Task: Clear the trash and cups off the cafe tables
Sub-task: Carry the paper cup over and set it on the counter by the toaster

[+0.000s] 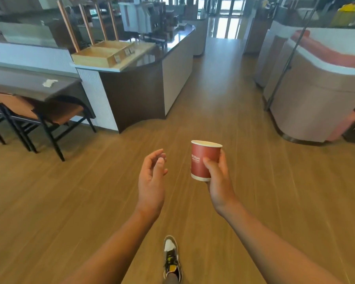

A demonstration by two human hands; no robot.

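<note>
A red paper cup (202,160) with a white rim and white lettering stands upright in my right hand (218,177), which grips it from the right side above the wooden floor. My left hand (152,181) hovers to the left of the cup with its fingers loosely curled and apart, and it holds nothing. At the far left, a crumpled white napkin (49,82) lies on a grey cafe table (25,87).
Dark chairs (39,117) with brown seats stand under the grey table. A service counter (143,83) with wooden trays juts out ahead left. A curved pale counter (316,99) stands at the right. Wooden floor runs between them toward glass doors. My shoe (171,257) shows below.
</note>
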